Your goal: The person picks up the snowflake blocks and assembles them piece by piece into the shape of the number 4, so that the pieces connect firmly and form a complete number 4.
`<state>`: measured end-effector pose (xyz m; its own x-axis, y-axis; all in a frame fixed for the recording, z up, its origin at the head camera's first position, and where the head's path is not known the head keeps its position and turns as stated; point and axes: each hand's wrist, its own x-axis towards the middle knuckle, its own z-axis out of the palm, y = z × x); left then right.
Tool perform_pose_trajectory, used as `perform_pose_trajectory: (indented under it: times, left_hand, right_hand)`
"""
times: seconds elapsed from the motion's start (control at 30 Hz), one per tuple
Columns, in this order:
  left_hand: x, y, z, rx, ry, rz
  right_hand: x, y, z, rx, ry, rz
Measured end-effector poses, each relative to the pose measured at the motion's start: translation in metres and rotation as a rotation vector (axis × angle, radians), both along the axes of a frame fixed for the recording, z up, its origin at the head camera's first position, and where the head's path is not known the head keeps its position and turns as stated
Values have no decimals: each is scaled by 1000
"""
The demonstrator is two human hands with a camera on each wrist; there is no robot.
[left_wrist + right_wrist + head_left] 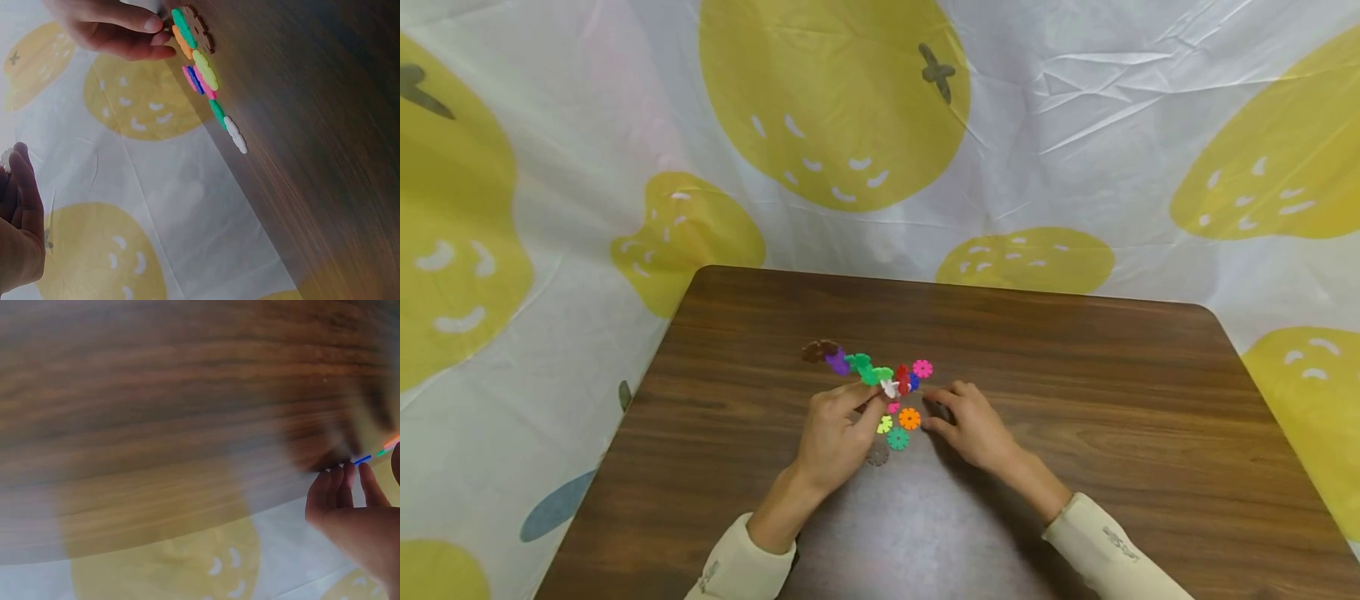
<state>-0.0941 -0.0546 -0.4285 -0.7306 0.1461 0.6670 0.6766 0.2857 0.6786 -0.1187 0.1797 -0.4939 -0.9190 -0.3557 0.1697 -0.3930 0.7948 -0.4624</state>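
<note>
In the head view, my left hand pinches a chain of interlocking plastic discs by its near end. Brown, purple, green and white notched discs run along it, with a red disc beside the white one. Loose discs lie on the table below, among them an orange disc, a green disc and a brown disc. My right hand is just right of the orange disc, thumb and fingers apart with nothing between them. In the right wrist view, its fingertips overlap a blue disc.
The discs lie on a dark wood-grain table with rounded far corners. Behind it hangs a white cloth printed with yellow fruit. A pink disc lies beyond the hands, and a white disc shows in the left wrist view.
</note>
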Motion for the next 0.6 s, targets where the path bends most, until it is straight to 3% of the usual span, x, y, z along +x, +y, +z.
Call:
perform_pose_trajectory:
  times: [0.23, 0.6]
  left_hand:
    - [0, 0, 1, -20, -1, 6]
    - [2, 1, -1, -40, 1, 12]
  right_hand:
    - [-1, -11, 1, 20, 8, 62]
    - [1, -16, 4, 33, 20, 83]
